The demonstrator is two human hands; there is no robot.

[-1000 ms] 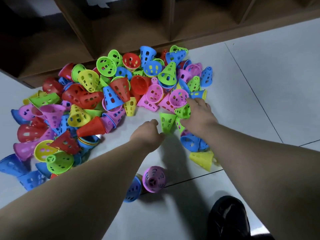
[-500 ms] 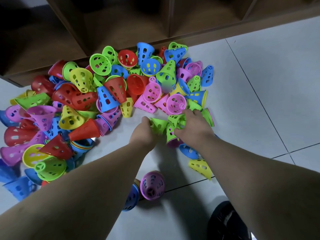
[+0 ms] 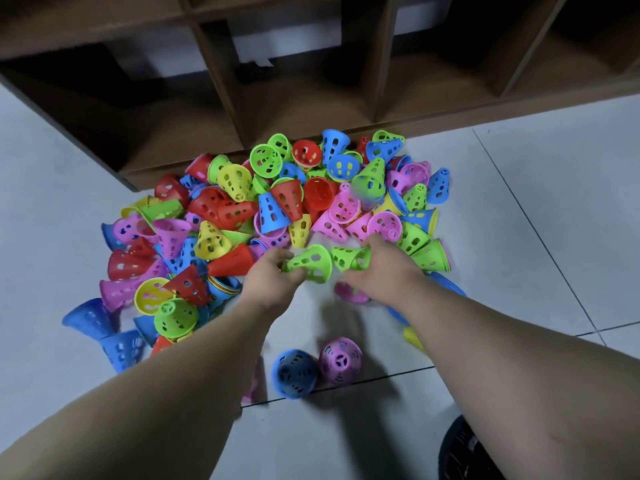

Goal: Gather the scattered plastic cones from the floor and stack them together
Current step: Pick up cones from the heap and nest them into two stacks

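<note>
A big heap of perforated plastic cones (image 3: 277, 206) in red, blue, green, yellow and pink lies on the tiled floor against a wooden shelf. My left hand (image 3: 272, 277) grips a green cone (image 3: 311, 263) by its narrow end, wide mouth pointing right. My right hand (image 3: 382, 268) holds a second green cone (image 3: 348, 258) whose narrow end points toward the first cone's mouth. The two cones are almost touching, just above the floor. A pink cone (image 3: 349, 292) lies under my right hand.
A blue cone (image 3: 294, 374) and a pink cone (image 3: 341, 362) stand apart on the floor near me. A brown cubby shelf (image 3: 311, 98) borders the heap at the back. Blue and yellow cones (image 3: 412, 336) show beside my right forearm. A dark shoe (image 3: 464, 452) sits bottom right.
Both hands have lifted a green cone each out of the heap's near edge and brought them together in front of me. The view has tilted up toward the shelf.
</note>
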